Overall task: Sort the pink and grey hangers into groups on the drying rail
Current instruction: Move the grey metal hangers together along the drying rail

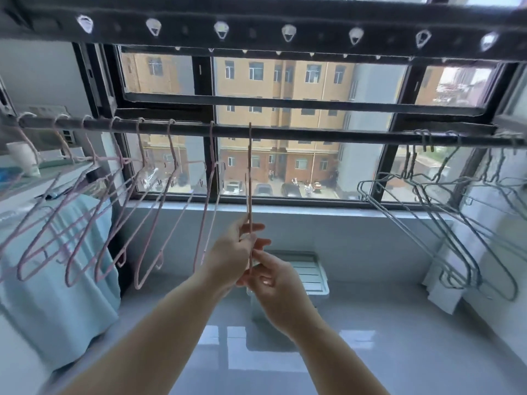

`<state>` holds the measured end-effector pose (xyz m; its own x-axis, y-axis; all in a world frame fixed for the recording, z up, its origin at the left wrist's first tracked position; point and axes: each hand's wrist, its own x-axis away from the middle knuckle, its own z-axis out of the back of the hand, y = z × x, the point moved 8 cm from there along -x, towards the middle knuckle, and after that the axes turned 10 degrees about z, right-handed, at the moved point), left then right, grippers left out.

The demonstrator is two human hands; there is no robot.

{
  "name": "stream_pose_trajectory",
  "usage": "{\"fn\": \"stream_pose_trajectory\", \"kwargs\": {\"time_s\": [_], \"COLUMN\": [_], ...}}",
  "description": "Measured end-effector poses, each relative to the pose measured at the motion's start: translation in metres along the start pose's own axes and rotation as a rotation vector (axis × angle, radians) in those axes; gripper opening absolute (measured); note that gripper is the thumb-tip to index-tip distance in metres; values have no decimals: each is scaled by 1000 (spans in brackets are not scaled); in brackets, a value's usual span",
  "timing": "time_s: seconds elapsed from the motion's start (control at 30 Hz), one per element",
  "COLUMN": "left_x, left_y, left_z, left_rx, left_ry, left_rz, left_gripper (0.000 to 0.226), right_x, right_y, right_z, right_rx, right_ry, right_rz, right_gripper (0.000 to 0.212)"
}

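Window [285,81] behind rail [313,135]; seven pink hangers [212,149]; left hand [233,255], right hand [275,280] pinch eighth [250,172]

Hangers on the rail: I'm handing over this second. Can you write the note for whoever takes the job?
Left hand: fingers pinch the lower part of the held hanger, a pink one seen edge-on.
Right hand: pinches it just below.
The held hanger's hook is at the rail, mid-span.
Done: pink hangers hang to the left, grey hangers to the right.
Left: probably slide the held hanger toward the pink hangers, then let go.
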<state>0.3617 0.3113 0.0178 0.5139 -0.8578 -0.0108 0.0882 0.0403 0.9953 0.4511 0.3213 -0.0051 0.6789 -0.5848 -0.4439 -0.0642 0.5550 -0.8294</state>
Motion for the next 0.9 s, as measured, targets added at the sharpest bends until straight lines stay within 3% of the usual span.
{"fn": "stream_pose_trajectory", "kwargs": {"time_s": [0.1,0.17,0.3,0.37,0.43,0.57,0.7,0.77,0.9], "left_x": [2,5,29,41,45,47,44,39,24], "left_y": [-10,-10,17,31,35,31,25,22,14], "left_z": [-2,-2,-22,-54,-90,-158,-209,-235,-274], "left_rx": [0,-129,-356,-399,-441,-456,-453,-493,-564], "left_ry": [-9,80,277,213,96,-132,-244,-301,-349], "left_rz": [36,10,-251,-392,-426,-419,-374,-346,-251], "left_gripper": [25,37,69,73,74,72,72,74,70], "right_x": [13,26,61,80,92,90,80,75,70], "right_y": [1,1,-23,-32,-30,7,35,46,72], "right_z": [5,24,115,164,204,244,260,269,283], "right_rx": [78,160,501,686,857,1101,1217,1162,803], "right_ry": [48,110,458,622,690,514,329,297,303], "right_rz": [-32,-50,22,1,-75,-325,-395,-409,-493], "right_gripper": [34,40,37,36,39,50,52,52,56]}}
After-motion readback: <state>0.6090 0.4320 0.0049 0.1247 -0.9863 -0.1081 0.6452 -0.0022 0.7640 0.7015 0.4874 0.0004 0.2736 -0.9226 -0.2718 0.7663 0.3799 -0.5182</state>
